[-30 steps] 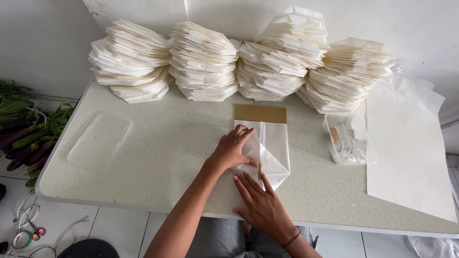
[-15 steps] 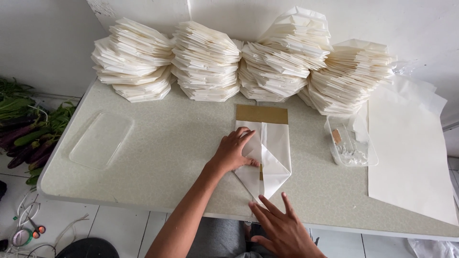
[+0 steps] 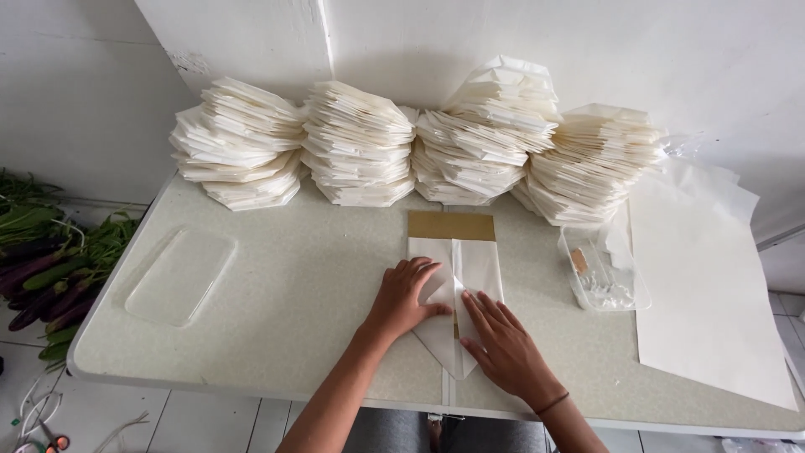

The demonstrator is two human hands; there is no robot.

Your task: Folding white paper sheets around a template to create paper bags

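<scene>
A white paper sheet lies on the table over a brown cardboard template, its lower end folded to a point near the table's front edge. My left hand rests flat on the left half of the folded paper, fingers spread. To its right, my right hand presses flat on the right fold, fingers pointing up and left. Both hands hold the folds down and grip nothing.
Several tall stacks of folded white paper line the back of the speckled table. A clear plastic lid lies at the left, a small clear tray and large white sheets at the right. Green vegetables lie on the floor, left.
My right hand pulled back toward the table's front edge, then came forward and up onto the right fold of the paper. My left hand stayed on the paper.
</scene>
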